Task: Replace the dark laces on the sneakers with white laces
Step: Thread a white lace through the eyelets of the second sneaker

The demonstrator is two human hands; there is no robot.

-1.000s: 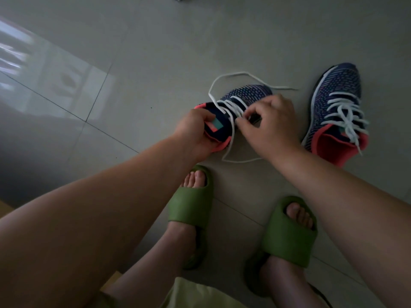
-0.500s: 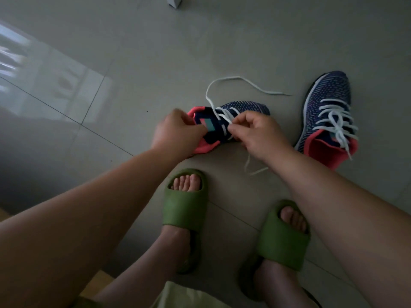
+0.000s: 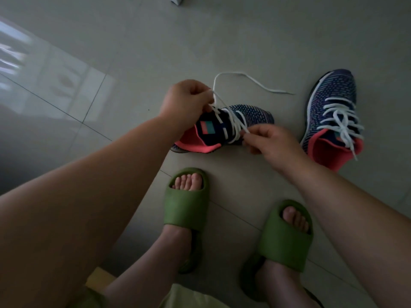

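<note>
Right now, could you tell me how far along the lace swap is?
The right-hand sneaker already wears a white lace. The left hand and right hand each pinch an end of the white lace on the middle sneaker. Tightening and tying seem left.

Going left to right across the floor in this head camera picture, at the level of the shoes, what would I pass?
Left hand gripping the white lace → sneaker being laced → right hand pinching the lace's other end → second sneaker, already laced in white.
</note>
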